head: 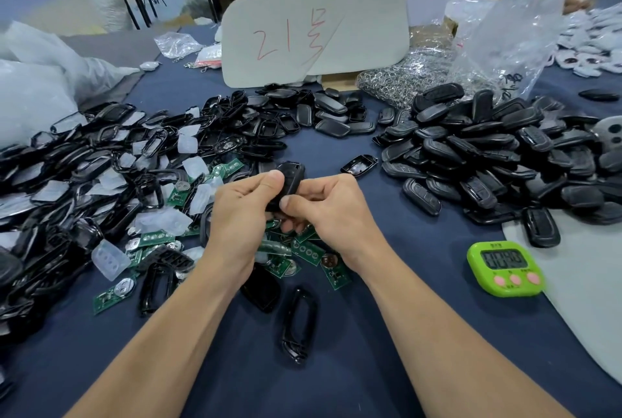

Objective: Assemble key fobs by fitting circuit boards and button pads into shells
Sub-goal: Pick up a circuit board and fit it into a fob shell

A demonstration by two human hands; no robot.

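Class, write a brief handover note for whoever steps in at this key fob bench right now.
Left hand and right hand both grip one black fob above the table, apparently pressing it together.
Circuit boards lie under the hands; clear button pads and open shells are piled at left.
Done: closed fobs heaped at right.
Left: finish this fob, then the many loose parts.

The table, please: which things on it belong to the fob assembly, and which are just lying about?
Job: black shell gripped by left hand and right hand; circuit boards; clear button pads; empty shells.
Lying about: green timer; handwritten sign; plastic bag.
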